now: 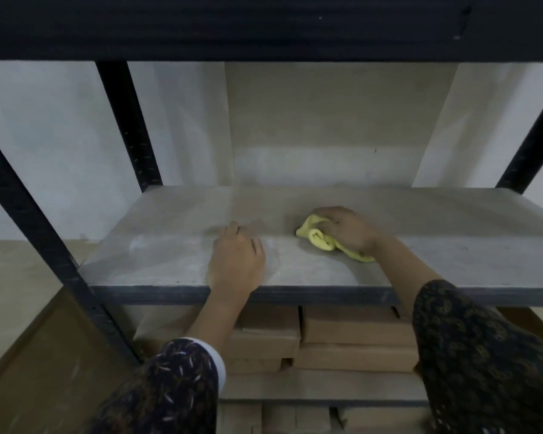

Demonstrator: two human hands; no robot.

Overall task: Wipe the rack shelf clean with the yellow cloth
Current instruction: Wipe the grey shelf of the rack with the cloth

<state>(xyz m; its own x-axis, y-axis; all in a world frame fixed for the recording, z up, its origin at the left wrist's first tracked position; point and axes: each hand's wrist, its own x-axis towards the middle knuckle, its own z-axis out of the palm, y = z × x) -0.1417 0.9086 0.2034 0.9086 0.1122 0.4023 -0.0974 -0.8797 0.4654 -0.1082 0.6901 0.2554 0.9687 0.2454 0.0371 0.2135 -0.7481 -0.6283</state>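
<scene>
Your left hand point(237, 261) lies flat on the rack shelf point(157, 255), near the front edge and a little left of the middle. The palm is down and the fingers are straight, close together, pointing to the back wall point(295, 120). It holds nothing. The left forearm comes up from below and crosses the front edge of the shelf. Its dark patterned sleeve point(182, 380) ends well before the wrist.

To the right, well apart from it, your right hand point(348, 228) is deeper on the same shelf. Its fingers are curled down over the yellow cloth point(318, 238) and hold it pressed on the grey board. The cloth is bunched, not spread out. One thick fold sticks out at the left side of the hand, toward your left hand, and one corner comes out under the wrist, to the front. The right forearm goes diagonally down to the lower right corner of the view.

The middle part of the cloth is hidden under the palm. The picture is soft, so the single fingers of the right hand are hard to separate. Under the shelf, brown boxes point(355, 330) are stacked, and both arms cover part of them. A dark upper shelf point(264, 26) fills the top of the view.
</scene>
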